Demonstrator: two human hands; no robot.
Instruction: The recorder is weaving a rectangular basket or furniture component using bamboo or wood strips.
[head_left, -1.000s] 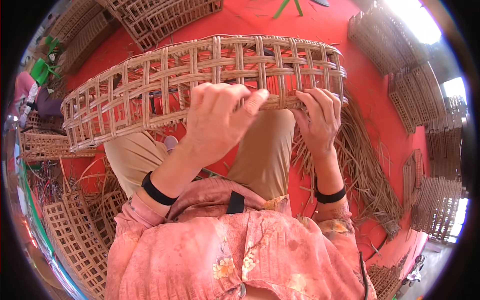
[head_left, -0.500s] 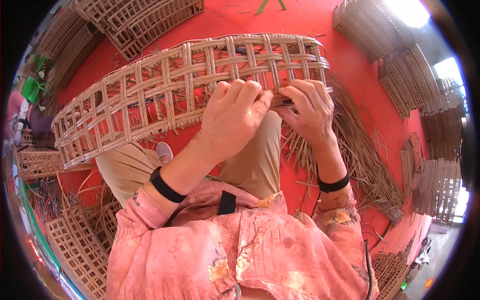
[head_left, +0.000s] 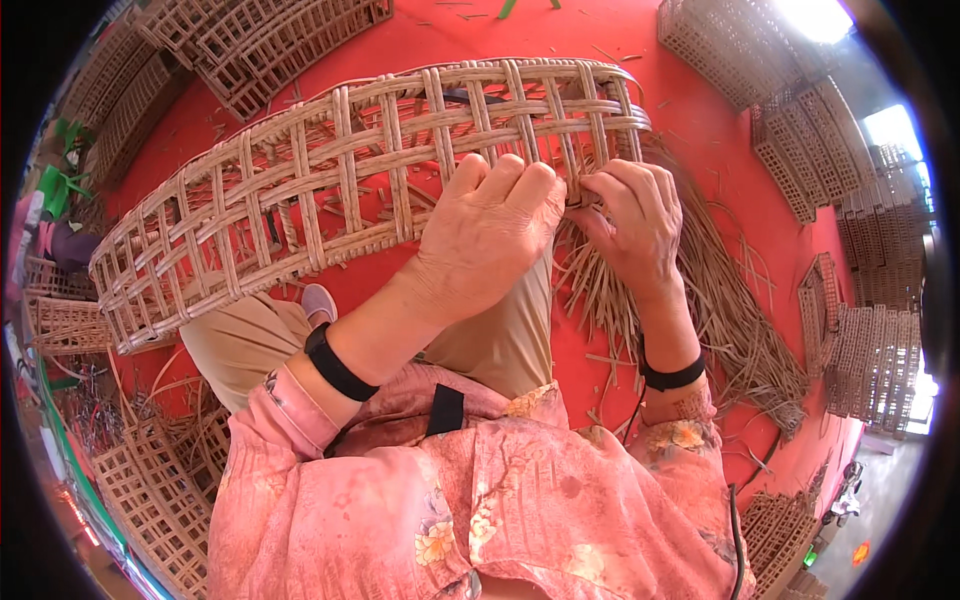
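Resting across the person's lap, a long, open-lattice woven basket panel of pale tan cane strips (head_left: 300, 200) runs from the lower left up to the upper right, bowed like a shallow arch above the red floor (head_left: 700, 110). Both hands meet at its near edge toward the right end. The left hand (head_left: 490, 235) lies palm-down over the rim, fingers curled onto the strips. The right hand (head_left: 630, 215) sits just beside it, thumb and fingertips pinched together on a thin strip at the rim; the two hands touch or nearly touch there. Each wrist wears a black band. A loose heap of thin brown cane strips (head_left: 720, 320) fans out on the floor below the right hand. Stacks of finished lattice panels (head_left: 860, 340) stand at the right, more of them (head_left: 260, 40) at the upper left, and others (head_left: 140, 490) at the lower left beside the pink floral sleeve (head_left: 480, 510).
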